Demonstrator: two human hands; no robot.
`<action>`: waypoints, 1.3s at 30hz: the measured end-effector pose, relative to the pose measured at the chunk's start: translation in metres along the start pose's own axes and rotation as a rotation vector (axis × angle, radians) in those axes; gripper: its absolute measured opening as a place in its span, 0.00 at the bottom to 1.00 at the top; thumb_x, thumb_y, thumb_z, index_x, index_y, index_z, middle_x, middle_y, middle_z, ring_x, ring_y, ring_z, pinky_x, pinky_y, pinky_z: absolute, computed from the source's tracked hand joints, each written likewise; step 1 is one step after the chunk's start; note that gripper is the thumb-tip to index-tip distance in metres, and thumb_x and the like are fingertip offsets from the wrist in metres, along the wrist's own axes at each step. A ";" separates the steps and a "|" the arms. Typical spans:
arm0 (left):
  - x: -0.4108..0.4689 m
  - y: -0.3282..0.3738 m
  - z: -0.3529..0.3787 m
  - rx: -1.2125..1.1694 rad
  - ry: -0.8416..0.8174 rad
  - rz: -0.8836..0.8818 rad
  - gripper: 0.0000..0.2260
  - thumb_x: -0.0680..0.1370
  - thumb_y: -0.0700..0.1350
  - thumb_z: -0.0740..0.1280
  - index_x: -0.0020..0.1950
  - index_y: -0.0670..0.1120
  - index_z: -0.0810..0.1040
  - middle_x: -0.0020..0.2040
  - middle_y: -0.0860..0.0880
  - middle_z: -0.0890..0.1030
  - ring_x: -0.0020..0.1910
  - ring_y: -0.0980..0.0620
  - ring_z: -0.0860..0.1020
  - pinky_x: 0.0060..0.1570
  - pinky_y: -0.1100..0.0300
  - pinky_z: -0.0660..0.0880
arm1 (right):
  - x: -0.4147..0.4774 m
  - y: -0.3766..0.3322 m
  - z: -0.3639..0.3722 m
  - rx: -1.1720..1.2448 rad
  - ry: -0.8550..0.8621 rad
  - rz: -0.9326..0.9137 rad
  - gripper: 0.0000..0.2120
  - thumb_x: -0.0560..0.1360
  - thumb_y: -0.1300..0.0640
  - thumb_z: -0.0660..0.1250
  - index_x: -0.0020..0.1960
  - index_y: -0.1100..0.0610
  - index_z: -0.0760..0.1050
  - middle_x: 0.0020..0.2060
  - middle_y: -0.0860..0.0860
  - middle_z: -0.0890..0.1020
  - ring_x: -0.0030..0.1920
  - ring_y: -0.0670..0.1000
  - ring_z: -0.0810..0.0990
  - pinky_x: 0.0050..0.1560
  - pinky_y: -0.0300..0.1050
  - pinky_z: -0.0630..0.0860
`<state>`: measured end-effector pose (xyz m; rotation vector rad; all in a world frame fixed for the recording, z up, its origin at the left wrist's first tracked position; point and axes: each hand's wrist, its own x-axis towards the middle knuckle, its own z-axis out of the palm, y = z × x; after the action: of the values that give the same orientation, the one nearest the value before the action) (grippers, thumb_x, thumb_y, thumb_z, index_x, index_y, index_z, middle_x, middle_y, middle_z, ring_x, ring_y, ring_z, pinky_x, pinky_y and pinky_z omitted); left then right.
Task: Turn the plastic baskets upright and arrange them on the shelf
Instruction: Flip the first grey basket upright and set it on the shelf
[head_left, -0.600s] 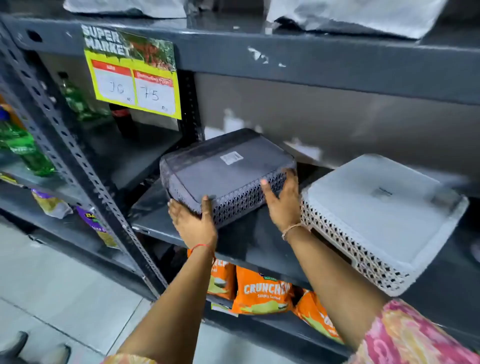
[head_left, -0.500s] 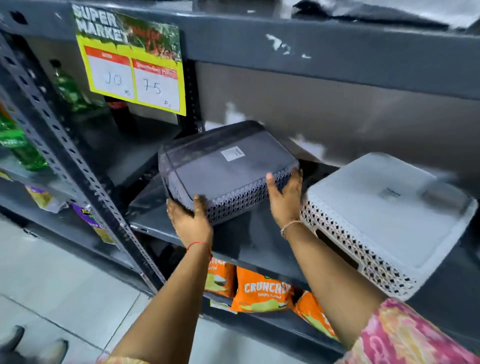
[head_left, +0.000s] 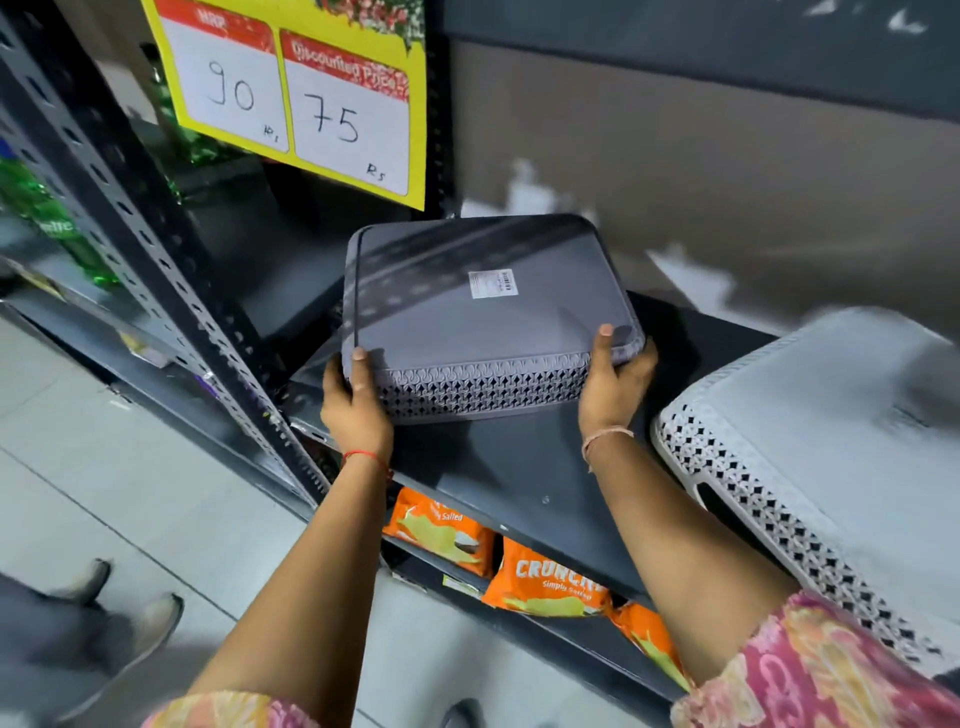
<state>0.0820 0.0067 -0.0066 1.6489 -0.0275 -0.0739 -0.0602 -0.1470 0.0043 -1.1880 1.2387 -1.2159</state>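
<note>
A dark grey plastic basket (head_left: 483, 312) is upside down over the dark shelf (head_left: 519, 467), its flat base with a small white label facing up. My left hand (head_left: 353, 410) grips its near left corner, thumb on the base. My right hand (head_left: 613, 384) grips its near right corner. The basket's near edge looks lifted off the shelf. A white lattice basket (head_left: 810, 467) lies upside down to the right on the same shelf, untouched.
A yellow price sign (head_left: 301, 93) hangs from the shelf above, close over the grey basket. A perforated metal upright (head_left: 156, 249) stands at left, green bottles (head_left: 47, 218) beyond it. Orange snack bags (head_left: 545, 577) fill the shelf below. Someone's shoes (head_left: 130, 613) stand on the tiled floor.
Both hands have closed on the grey basket's near corners and turned it square to me. The view has moved closer and lower.
</note>
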 end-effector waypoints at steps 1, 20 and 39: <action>-0.002 0.004 0.000 -0.022 0.036 0.012 0.20 0.77 0.52 0.60 0.63 0.40 0.72 0.60 0.42 0.78 0.58 0.46 0.75 0.48 0.69 0.66 | -0.003 0.000 -0.001 -0.004 0.021 -0.017 0.30 0.73 0.49 0.66 0.68 0.64 0.62 0.66 0.63 0.71 0.66 0.59 0.70 0.68 0.57 0.66; 0.035 0.115 -0.026 -0.683 -0.037 0.156 0.21 0.80 0.47 0.52 0.53 0.31 0.77 0.48 0.38 0.79 0.47 0.47 0.78 0.49 0.59 0.75 | -0.046 -0.107 -0.045 0.383 0.175 -0.474 0.16 0.73 0.58 0.61 0.56 0.68 0.75 0.50 0.60 0.77 0.45 0.35 0.76 0.51 0.32 0.71; 0.047 0.099 0.015 -0.532 -0.272 -0.035 0.25 0.79 0.59 0.45 0.65 0.49 0.71 0.68 0.43 0.74 0.67 0.45 0.71 0.68 0.51 0.67 | -0.024 -0.093 -0.044 0.293 0.060 -0.503 0.22 0.75 0.58 0.56 0.63 0.71 0.65 0.57 0.62 0.72 0.58 0.46 0.72 0.62 0.40 0.68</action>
<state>0.1307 -0.0193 0.0891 1.0991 -0.1721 -0.3057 -0.1030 -0.1233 0.0976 -1.2864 0.7827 -1.7449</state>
